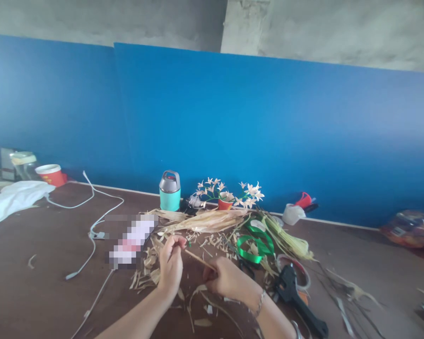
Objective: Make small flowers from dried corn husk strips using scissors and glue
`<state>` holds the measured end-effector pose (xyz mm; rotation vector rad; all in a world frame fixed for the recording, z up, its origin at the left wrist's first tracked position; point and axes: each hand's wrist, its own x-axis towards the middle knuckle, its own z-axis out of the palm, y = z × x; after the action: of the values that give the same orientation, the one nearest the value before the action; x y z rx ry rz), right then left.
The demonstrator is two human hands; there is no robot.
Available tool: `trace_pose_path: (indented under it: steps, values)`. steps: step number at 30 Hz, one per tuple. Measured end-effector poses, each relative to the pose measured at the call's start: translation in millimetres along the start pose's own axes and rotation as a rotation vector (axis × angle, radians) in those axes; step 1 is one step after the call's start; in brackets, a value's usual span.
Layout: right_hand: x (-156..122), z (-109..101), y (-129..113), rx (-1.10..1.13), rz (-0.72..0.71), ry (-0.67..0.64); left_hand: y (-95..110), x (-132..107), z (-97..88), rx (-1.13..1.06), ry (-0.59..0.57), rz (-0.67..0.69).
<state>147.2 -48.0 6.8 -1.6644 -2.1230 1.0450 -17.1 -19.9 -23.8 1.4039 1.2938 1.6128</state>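
My right hand [224, 278] is closed round a thin wooden stick [197, 257], which slants up and left. Its far end reaches close to the fingertips of my left hand [172, 263]. Those fingers are pinched together, and what they hold is too small to make out; a tiny green bit shows beside them. Around both hands lie scraps of dried husk [151, 263], with a bundle of pale husks [208, 220] behind. A roll of green ribbon [250, 256] is just beyond my right hand, and a black glue gun [297, 296] lies to its right.
At the back stand a teal flask [170, 197] and a red paper cup [225, 203] with pale flowers about it. A phone-like blurred object [132, 242] and a white cable [92, 235] lie left. A tape roll [304, 273] is near the glue gun. A blue panel [233, 117] borders the brown table [49, 282].
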Motion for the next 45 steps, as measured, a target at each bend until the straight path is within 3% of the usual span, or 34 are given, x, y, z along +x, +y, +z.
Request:
trace_pose_path:
  steps: [6,9,12,14,17,20,25,31,38,43,45]
  values:
    - [-2.7,5.6,0.5,-0.049,-0.045,0.043,-7.6,0.0,-0.2,-0.045,0.023,0.009]
    - [1.3,4.0,2.2,0.178,0.024,0.032,-7.1,0.4,0.7,-0.073,0.041,-0.006]
    - [8.0,-0.5,3.9,0.458,0.122,0.109,-2.3,0.5,2.6,-0.109,0.044,-0.052]
    - [10.8,-4.2,2.4,0.63,0.163,0.153,2.5,0.1,3.8,-0.119,-0.028,-0.098]
    - [11.1,-8.7,-3.2,0.911,0.202,0.148,10.0,-1.5,5.4,-0.082,-0.257,-0.164]
    - [9.6,-9.7,-7.7,1.017,0.203,0.181,14.1,-3.8,7.7,-0.049,-0.422,-0.181]
    - [9.9,-6.0,-8.6,0.997,0.199,0.266,10.1,-6.3,12.3,-0.037,-0.481,-0.149]
    - [6.9,-8.5,-11.3,0.921,0.197,0.312,4.5,-4.9,14.3,-0.024,-0.431,-0.187]
    - [3.0,-10.3,-6.8,0.679,0.039,0.069,4.1,-1.7,13.1,-0.152,-0.433,-0.216]
    - [8.0,-6.9,-3.1,0.567,0.034,0.117,3.0,-3.0,13.6,-0.151,-0.409,-0.276]
    - [8.6,-6.5,-4.2,0.478,-0.035,0.167,3.7,-3.9,14.1,-0.162,-0.367,-0.314]
